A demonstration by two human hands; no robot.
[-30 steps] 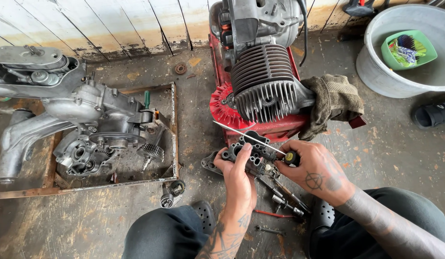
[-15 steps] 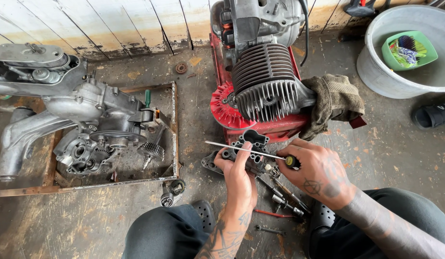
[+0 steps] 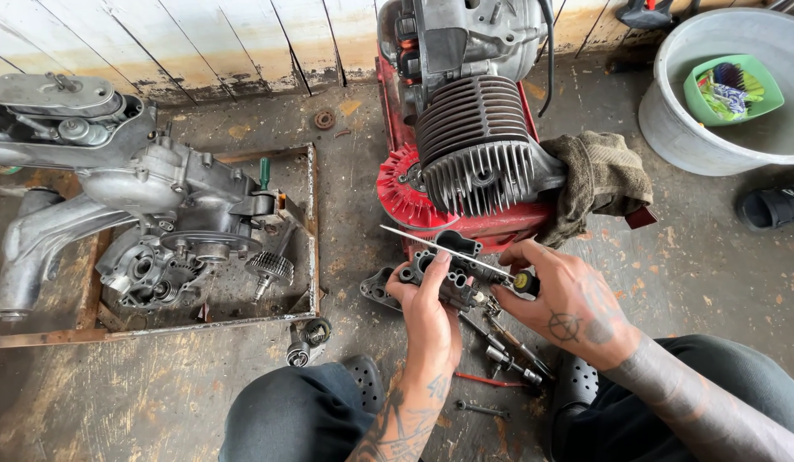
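Observation:
My left hand (image 3: 431,312) grips a small grey metal carburettor body (image 3: 444,274) and holds it up just in front of the red engine stand (image 3: 401,184). My right hand (image 3: 568,304) holds a screwdriver (image 3: 452,251) by its dark handle with a yellow end. The thin shaft lies nearly level and points left across the top of the carburettor. A finned grey engine cylinder (image 3: 478,154) sits right behind both hands. Loose tools (image 3: 508,351) lie on the floor under my hands.
A dismantled silver engine case (image 3: 157,222) with gears rests in a rusty metal frame (image 3: 311,222) at the left. A dirty rag (image 3: 602,175) hangs off the cylinder. A grey tub (image 3: 671,111) with a green bowl stands at the top right. My knees fill the bottom.
The screwdriver shaft has swung from a steep slant to nearly level across the carburettor. My right hand has shifted slightly right; my left hand has kept its grip.

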